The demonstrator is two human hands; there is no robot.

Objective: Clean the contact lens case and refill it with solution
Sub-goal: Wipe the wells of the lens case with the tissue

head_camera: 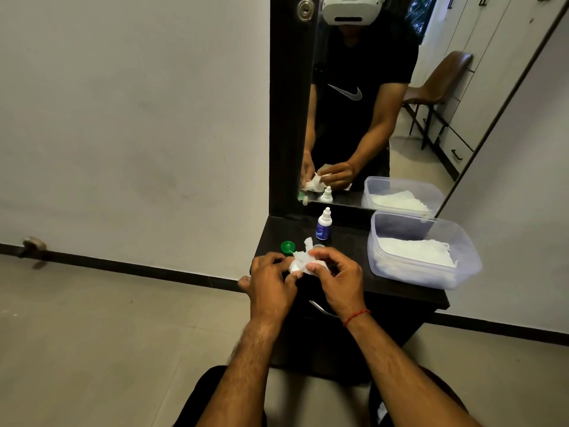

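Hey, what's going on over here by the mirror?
A person sits at a dark dresser, pinching a crumpled white tissue between the left hand and right hand; what it wraps is hidden. A green cap lies just beyond the left hand, a small dropper bottle stands upright behind, and a clear tub of tissues sits to the right.

tall mirror (480, 57) rises behind the dark vanity top (348, 257), reflecting a brown chair (443, 78).
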